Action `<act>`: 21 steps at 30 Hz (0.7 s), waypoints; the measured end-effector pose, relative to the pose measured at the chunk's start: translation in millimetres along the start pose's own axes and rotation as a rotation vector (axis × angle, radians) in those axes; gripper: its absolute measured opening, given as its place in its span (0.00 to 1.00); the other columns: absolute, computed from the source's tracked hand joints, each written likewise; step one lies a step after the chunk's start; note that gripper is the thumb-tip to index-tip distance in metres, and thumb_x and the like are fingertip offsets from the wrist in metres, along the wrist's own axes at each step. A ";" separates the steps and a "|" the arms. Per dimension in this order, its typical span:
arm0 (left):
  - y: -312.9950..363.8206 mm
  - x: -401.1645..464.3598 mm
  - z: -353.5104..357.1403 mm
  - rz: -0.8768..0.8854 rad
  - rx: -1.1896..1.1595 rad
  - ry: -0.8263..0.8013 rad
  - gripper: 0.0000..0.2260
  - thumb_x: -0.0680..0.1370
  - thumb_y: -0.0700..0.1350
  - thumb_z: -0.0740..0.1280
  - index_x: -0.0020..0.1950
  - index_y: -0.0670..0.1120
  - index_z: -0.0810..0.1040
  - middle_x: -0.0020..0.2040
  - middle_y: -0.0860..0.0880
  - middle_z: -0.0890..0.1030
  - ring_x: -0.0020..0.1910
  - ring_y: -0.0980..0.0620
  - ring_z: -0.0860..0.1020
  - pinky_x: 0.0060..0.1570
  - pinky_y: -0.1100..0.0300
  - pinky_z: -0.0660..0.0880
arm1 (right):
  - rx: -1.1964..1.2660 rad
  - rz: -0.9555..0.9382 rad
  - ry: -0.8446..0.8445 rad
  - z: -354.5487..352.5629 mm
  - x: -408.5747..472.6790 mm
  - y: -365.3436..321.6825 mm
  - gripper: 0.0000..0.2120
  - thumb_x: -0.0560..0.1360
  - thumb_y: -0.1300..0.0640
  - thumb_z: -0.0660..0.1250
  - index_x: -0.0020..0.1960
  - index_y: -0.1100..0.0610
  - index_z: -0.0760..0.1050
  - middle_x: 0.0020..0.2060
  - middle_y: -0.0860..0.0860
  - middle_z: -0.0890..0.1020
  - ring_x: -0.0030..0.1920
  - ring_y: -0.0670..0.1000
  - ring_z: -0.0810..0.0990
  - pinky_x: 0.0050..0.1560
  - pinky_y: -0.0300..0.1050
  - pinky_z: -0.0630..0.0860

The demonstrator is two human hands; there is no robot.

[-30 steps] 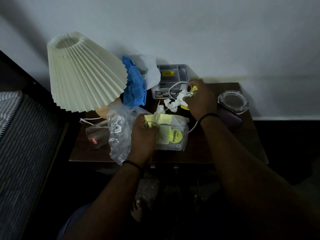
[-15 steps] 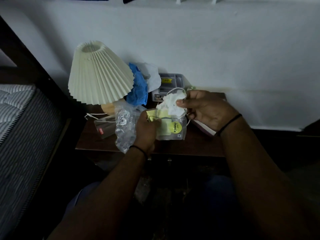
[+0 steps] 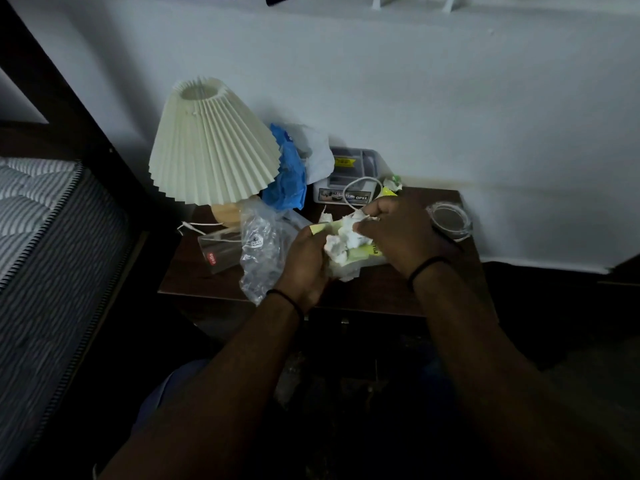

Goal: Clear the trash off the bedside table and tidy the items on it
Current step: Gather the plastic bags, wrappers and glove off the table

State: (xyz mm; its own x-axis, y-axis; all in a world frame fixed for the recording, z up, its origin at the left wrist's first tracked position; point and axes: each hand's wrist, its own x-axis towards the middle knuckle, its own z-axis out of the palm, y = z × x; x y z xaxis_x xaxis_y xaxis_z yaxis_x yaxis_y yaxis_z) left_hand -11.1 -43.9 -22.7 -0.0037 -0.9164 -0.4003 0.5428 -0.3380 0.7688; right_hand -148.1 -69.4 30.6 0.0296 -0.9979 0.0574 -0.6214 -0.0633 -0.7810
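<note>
Over the dark wooden bedside table [image 3: 194,282], my left hand [image 3: 304,261] grips a clear plastic packet with a yellow label [image 3: 360,258] and a crumpled clear bag [image 3: 259,258]. My right hand [image 3: 398,233] holds crumpled white tissue [image 3: 346,240] against the packet's open top, fingers curled round it. More scraps, green and white [image 3: 393,183], lie behind my right hand near a white cable [image 3: 353,188].
A pleated cream lamp [image 3: 211,150] stands at the table's back left, blue and white bags [image 3: 287,174] beside it. A grey organiser box [image 3: 349,174] sits at the back, a fallen clear glass [image 3: 218,251] at left, a round clear lid [image 3: 448,220] at right. A mattress [image 3: 38,244] lies left.
My right hand picked the white tissue up from the table and brought it down onto the packet held in my left hand. The camera lifted and pulled back.
</note>
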 end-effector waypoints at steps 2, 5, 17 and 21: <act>0.7 1.1 1.3 -0.108 -0.074 -0.065 0.19 0.83 0.54 0.57 0.56 0.42 0.81 0.53 0.40 0.83 0.50 0.44 0.83 0.53 0.48 0.78 | -0.131 -0.167 0.076 12.7 -7.0 1.3 0.02 0.68 0.61 0.72 0.41 0.55 0.83 0.39 0.50 0.84 0.41 0.47 0.80 0.45 0.43 0.75; -2.8 5.0 -0.8 -0.070 -0.054 -0.136 0.21 0.81 0.55 0.61 0.62 0.39 0.78 0.61 0.37 0.79 0.59 0.41 0.79 0.57 0.47 0.78 | -0.175 -0.231 0.124 28.6 -16.8 6.8 0.04 0.69 0.60 0.68 0.39 0.55 0.81 0.35 0.51 0.84 0.38 0.52 0.81 0.41 0.49 0.77; -7.0 25.5 -22.4 0.085 0.051 0.130 0.16 0.75 0.30 0.67 0.63 0.33 0.74 0.58 0.31 0.80 0.51 0.36 0.80 0.51 0.43 0.79 | 0.001 0.110 0.046 -7.3 28.8 58.3 0.08 0.74 0.64 0.67 0.49 0.57 0.84 0.48 0.54 0.85 0.49 0.49 0.82 0.56 0.45 0.76; -10.8 30.0 -21.5 0.113 0.087 0.146 0.16 0.75 0.30 0.67 0.62 0.33 0.75 0.57 0.32 0.80 0.51 0.36 0.81 0.48 0.45 0.81 | -0.469 0.057 0.090 5.0 56.3 81.0 0.12 0.69 0.55 0.72 0.53 0.52 0.84 0.54 0.57 0.82 0.57 0.61 0.78 0.59 0.51 0.74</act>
State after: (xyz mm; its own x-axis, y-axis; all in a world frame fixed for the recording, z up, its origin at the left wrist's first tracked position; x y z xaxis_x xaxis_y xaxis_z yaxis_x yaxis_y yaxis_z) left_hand 1.0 -63.1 -53.7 0.1782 -0.9110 -0.3720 0.4578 -0.2579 0.8508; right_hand -192.9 -130.7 -32.6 -0.0702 -0.9933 0.0922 -0.9067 0.0249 -0.4210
